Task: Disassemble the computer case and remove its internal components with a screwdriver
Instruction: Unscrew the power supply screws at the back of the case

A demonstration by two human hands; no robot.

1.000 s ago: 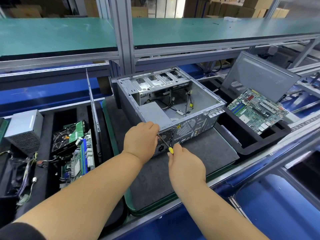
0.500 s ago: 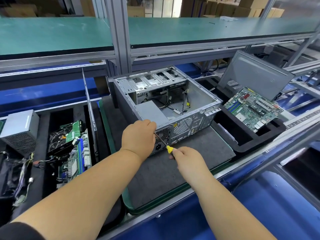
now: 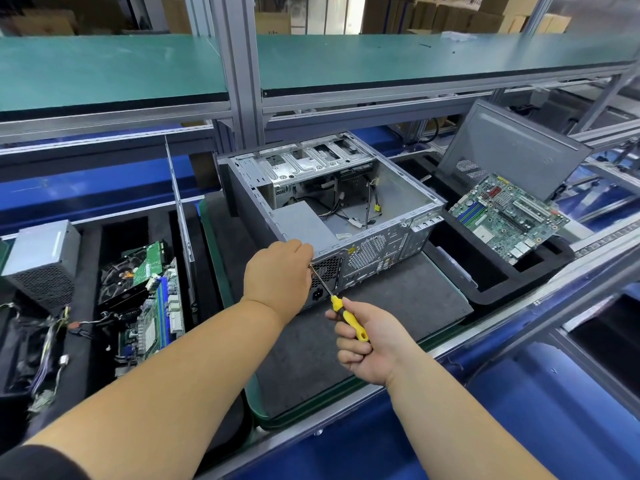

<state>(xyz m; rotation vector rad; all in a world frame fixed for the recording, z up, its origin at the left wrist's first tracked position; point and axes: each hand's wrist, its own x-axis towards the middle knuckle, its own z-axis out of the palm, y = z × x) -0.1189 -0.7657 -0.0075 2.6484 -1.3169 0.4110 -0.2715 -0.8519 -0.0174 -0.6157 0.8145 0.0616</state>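
Observation:
An open grey computer case [image 3: 250, 199] lies on its side on a dark grey mat [image 3: 398, 299]. A grey power supply [image 3: 304, 223] sits in the case's near left corner, and loose cables lie on the case floor. My left hand [image 3: 277, 271] rests curled against the rear panel's left corner. Its fingers close round the tip end of the screwdriver [image 3: 348, 317] shaft, so the screw there is hidden. My right hand [image 3: 370, 344] grips the yellow and black handle just in front of the rear panel.
A removed motherboard [image 3: 505, 216] and the case side panel [image 3: 512, 150] lean in a black foam tray [image 3: 485, 285] on the right. The left tray holds another power supply [image 3: 41, 258], circuit boards [image 3: 152, 306] and cables. An aluminium post [image 3: 239, 81] and a green shelf [image 3: 104, 71] stand behind.
My right hand has drawn back toward me along the screwdriver, so more of the yellow handle shows. My left hand stays at the case's rear corner.

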